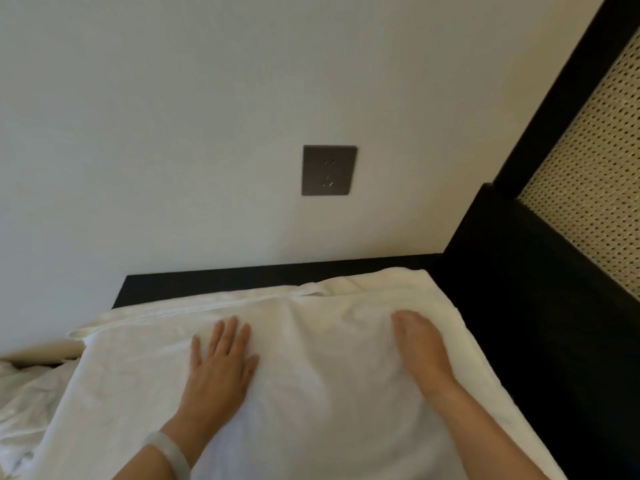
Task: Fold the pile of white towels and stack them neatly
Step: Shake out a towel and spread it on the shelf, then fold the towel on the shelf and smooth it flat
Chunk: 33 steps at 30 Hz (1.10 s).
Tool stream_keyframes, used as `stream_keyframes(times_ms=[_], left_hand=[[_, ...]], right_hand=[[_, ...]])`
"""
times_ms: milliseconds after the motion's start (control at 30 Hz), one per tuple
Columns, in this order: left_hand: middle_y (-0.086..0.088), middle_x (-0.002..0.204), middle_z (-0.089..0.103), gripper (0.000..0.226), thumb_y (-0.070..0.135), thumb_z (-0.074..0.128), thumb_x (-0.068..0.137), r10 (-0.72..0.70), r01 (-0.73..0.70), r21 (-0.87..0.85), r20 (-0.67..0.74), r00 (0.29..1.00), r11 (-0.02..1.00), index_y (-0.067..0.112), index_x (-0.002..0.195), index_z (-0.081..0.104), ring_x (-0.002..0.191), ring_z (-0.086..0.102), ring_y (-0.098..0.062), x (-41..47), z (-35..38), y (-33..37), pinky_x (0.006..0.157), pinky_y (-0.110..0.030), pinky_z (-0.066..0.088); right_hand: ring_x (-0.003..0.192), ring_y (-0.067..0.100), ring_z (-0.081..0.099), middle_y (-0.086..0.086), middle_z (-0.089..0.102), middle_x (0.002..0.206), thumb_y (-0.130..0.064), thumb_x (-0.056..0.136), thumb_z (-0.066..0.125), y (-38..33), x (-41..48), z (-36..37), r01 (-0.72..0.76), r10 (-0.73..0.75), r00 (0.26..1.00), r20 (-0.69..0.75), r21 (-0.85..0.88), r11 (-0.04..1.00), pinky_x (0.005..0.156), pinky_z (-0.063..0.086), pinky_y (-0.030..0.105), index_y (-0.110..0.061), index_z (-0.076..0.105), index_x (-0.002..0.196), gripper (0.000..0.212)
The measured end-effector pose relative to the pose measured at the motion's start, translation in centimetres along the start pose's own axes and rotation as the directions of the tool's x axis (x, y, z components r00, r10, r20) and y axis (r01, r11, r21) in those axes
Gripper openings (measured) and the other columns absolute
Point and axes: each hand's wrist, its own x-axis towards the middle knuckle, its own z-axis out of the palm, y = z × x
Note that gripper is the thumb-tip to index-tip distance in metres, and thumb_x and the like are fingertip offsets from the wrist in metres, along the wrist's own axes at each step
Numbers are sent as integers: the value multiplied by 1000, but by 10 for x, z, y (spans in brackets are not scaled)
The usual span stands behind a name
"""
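Left hand flat, fingers spread, pressing towel. Right hand flat on same towel, beside left. Bracelet on left wrist.

Dim, even, slightly warm indoor light with no glare. The white towel is the brightest area. Faint shadows edge the left hand and the blurrier right hand. The whole frame is soft, and the woven panel smears towards the slanting wide-angle right edge
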Motion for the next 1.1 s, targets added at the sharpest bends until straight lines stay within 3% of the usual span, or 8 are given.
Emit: stream_keyframes(times_ms=[133,267,367,500,700,900,1000,1100], left_hand=[[1,165,13,56,42,26,104,100,-105,-50,-79,992,993,21,156,19,152,4,-13,42,-23,36,121,-34,-4],[-1,155,35,52,41,38,104,118,-119,-23,-39,992,993,19,151,31,145,29,-17,97,-33,66,122,-35,14],[-1,136,46,49,49,39,102,125,-128,111,33,992,986,20,141,42,126,44,-20,128,-38,81,107,-33,34],[0,125,49,49,53,50,97,140,-152,68,159,977,986,21,134,46,119,47,-22,151,-42,95,100,-35,34],[3,112,48,45,40,69,89,210,-153,-223,264,941,963,23,127,54,106,55,-18,157,-44,112,93,-27,44],[3,123,54,42,34,68,91,275,-194,-347,200,940,918,27,130,53,113,53,-16,144,-45,124,106,-36,42],[12,139,46,55,28,67,92,387,-323,-410,82,918,853,37,142,44,129,41,-10,131,-43,135,116,-36,25],[24,144,39,68,13,65,92,582,-544,-401,-33,812,737,50,140,34,140,26,-1,113,-36,144,116,-25,11]], right_hand=[[113,30,55,14,59,123,-21,101,51,30,68,-46,-211,202,969,-139,-54,976,95,47,40,-6,60,125,30],[110,34,57,19,55,131,-47,103,41,31,127,-60,-506,517,834,194,-103,856,95,50,42,-4,47,141,58],[109,32,62,17,63,126,-48,94,62,29,146,-63,-579,489,758,432,98,810,92,53,39,-4,50,139,64],[100,34,70,17,73,106,-20,78,85,34,152,-61,-611,402,714,573,229,758,94,54,50,0,65,120,51],[92,20,72,5,76,97,-5,78,81,21,116,-49,-275,133,934,330,432,859,87,58,38,-11,73,106,30],[83,-1,69,-9,74,91,-18,87,75,28,63,-49,-179,35,935,354,384,906,74,54,20,-29,72,98,16],[92,1,66,-15,70,99,-16,86,75,25,49,-49,-80,-39,955,294,382,921,85,54,28,-30,69,103,23],[85,-1,61,-18,64,86,-24,81,76,28,30,-52,99,-235,814,532,272,957,84,50,28,-25,66,81,10]])
